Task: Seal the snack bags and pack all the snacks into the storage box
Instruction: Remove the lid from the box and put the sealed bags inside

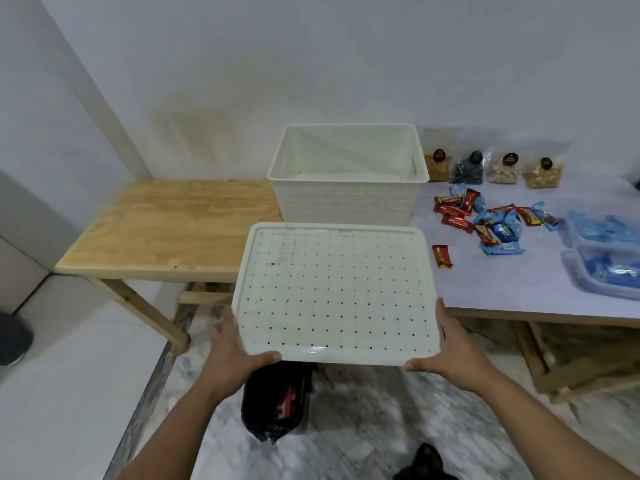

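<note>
1. White walls back 2 tables: a bare plywood table (166, 223) on the left and a lavender-topped table (512, 271) on the right, over a marbled floor.
2. An open white storage box (349, 199), with woven-textured sides and cut-out handles, stands at the lavender table's left end, beside the plywood one.
3. Its white lid (334, 292), flat, rimmed and dotted with small square holes, is held level in the air in front of the box.
4. The left hand (230, 355) grips the lid's near-left corner, thumb on the near rim; the right hand (450, 351) grips the near-right corner likewise.
5. 4 clear snack bags (491, 166) with dark round labels stand along the wall right of the box.
6. Red and blue wrapped snack bars (485, 220) lie scattered in front of them; 1 red bar (442, 256) lies apart.
7. Clear containers with blue packets (609, 258) sit at the right edge.
</note>
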